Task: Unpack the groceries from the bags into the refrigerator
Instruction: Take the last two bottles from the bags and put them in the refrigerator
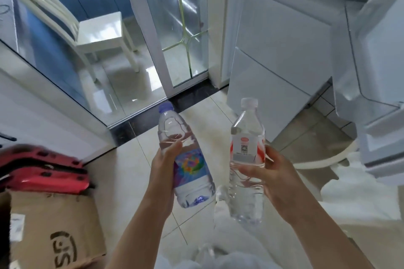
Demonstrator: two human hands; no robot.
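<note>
Nearest us, our left hand [164, 172] gripped the purple-capped bottle [185, 159] round its label, and our right hand [271, 172] gripped the red-labelled bottle [247, 159] at mid-body. Both bottles stood roughly upright, long axes pointing up and away, caps leading; the left one leaned slightly left. Beyond them lay bare floor tile. Farther off to the right the refrigerator [273, 61] stood with its door [376, 50] open. We judged the right hand nearer that opening, so its bottle should go in first.
</note>
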